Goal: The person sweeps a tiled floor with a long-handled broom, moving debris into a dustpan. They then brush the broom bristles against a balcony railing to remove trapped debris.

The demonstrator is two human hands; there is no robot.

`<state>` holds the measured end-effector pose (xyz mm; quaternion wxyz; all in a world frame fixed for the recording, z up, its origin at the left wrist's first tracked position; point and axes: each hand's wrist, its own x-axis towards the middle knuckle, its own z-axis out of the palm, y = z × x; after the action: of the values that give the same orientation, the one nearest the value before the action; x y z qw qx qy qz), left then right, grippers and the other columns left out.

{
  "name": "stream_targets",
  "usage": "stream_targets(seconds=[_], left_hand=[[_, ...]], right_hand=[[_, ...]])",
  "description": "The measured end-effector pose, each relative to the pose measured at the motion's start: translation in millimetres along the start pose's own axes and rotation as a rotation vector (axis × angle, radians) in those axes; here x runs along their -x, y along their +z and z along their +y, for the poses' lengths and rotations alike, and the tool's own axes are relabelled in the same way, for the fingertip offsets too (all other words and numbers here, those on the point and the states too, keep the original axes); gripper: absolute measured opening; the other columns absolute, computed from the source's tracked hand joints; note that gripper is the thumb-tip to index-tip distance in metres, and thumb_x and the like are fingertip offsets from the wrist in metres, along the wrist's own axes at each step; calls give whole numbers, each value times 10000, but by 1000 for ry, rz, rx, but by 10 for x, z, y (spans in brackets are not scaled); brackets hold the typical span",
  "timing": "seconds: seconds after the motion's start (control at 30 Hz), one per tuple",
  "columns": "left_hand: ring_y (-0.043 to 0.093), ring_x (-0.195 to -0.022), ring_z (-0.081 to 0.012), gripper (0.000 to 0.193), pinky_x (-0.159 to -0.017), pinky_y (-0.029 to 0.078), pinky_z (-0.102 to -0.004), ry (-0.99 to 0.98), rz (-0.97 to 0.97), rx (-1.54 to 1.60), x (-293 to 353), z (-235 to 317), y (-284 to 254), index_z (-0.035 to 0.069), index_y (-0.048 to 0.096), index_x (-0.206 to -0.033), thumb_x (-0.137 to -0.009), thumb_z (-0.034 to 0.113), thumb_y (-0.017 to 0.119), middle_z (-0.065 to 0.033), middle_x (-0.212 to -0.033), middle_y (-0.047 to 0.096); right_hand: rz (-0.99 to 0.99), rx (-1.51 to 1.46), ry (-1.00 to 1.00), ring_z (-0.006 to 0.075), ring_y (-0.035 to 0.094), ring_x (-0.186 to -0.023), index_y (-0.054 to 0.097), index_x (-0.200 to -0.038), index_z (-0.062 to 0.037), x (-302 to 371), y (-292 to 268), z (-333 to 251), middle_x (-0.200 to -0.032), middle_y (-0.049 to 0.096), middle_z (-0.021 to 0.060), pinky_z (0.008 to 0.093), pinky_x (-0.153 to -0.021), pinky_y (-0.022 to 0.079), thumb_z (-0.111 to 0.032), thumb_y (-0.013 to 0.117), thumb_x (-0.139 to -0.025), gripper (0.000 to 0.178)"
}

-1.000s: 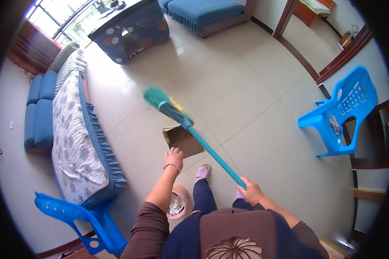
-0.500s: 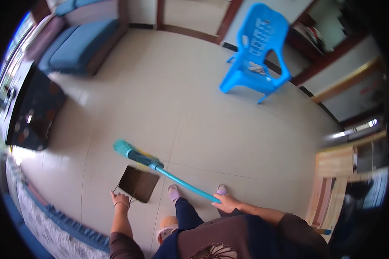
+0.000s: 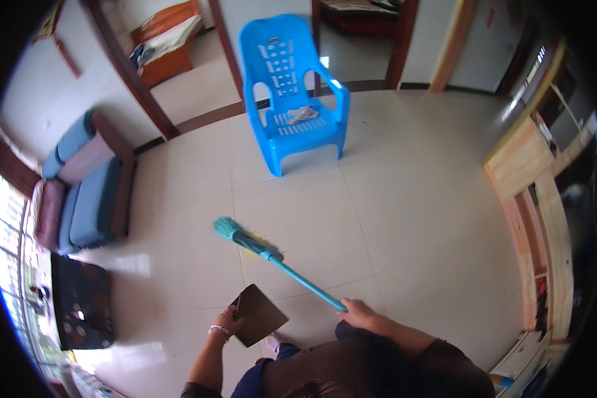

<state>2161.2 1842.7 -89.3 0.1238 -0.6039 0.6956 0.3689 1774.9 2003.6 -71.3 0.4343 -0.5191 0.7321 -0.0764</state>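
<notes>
My right hand (image 3: pixel 357 313) is wrapped round the end of a teal pole belonging to a broom (image 3: pixel 306 284). The broom stretches up and to the left, its green bristles at the far end, with a yellowish part along the head's side. Nearer me on the left, my left hand (image 3: pixel 227 322) has its fingers closed at the left edge of a brown, square dustpan (image 3: pixel 262 317). The exact grip is partly hidden by the hand. Below and beside the dustpan, one of my shoes shows in part.
A blue plastic armchair (image 3: pixel 282 86) stands ahead with a crumpled cloth (image 3: pixel 303 115) on its seat. To the left are a blue-cushioned sofa (image 3: pixel 96 205) and a dark-covered table (image 3: pixel 83 302). Wooden furniture (image 3: pixel 524 159) lines the right side. Doorways open at the back.
My view has turned to the right and lifted, so the chair now stands near the middle. My left hand and the dustpan have come closer to my right hand; the broom stays in my grip.
</notes>
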Motion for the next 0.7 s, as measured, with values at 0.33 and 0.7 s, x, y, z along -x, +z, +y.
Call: stream_targets(seconds=[0.33,0.7], left_hand=[[630,-808,-313,495,-736,497,-393,230,307,80,-1068,2471,13,45,542,-1160,-780,343,652,-166,-873,653],[612,-708,-338,312,-647,476,-417,432,394,277,-2384,5215,-13,19,611,-859,-782,320,639,-158,-743,637]], right_hand=[[225,-216,192,394,589,-867,532,-997,-23,128,-1516,1336,-889,620,223,465,-757,464,-319,553,-814,349],[406,-219,330,402,579,-883,534,-962,15,-581,-3089,2191,-890,611,243,456,-772,461,-307,547,-811,356]])
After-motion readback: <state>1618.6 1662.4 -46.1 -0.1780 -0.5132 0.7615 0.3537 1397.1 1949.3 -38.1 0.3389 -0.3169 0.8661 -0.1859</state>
